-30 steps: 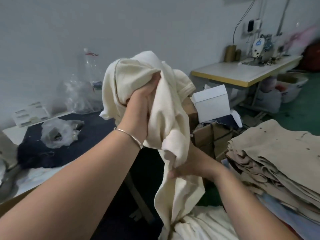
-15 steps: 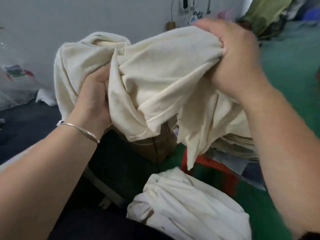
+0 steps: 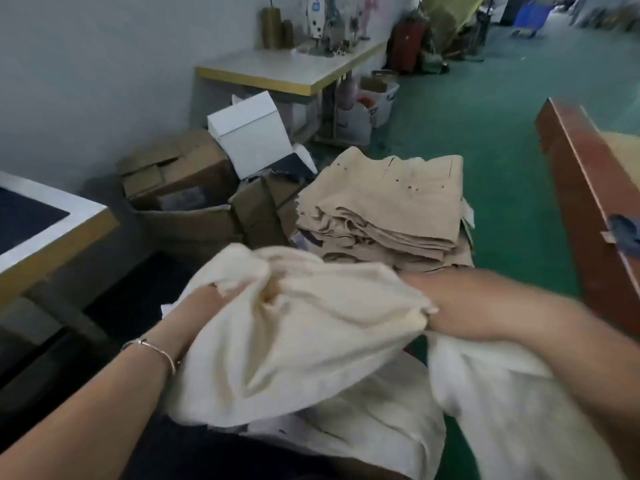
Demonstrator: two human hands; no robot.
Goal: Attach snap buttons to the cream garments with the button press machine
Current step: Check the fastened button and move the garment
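Bunching up in the middle of the view is one cream garment, soft and wrinkly, with lots of folds. It is held up in the air, low down, just above more cream cloth that lies under it in a heap. How many pieces are in that heap is hard to tell.

Two hands are on the garment. The left hand grips the left side, with its fingers tucked into the cloth. One thin bracelet sits on that wrist. The right hand is blurry and mostly hidden by the cloth, so I cannot tell how its fingers lie; the arm reaches in from the right and meets the garment's right edge.

Just behind the garment is one tall stack of tan cloth pieces, with small dark dots on the top piece. To the left of the stack are brown cardboard boxes and one white box. Farther back is one table with a sewing machine on it. A second table corner shows at the left. The floor is green.
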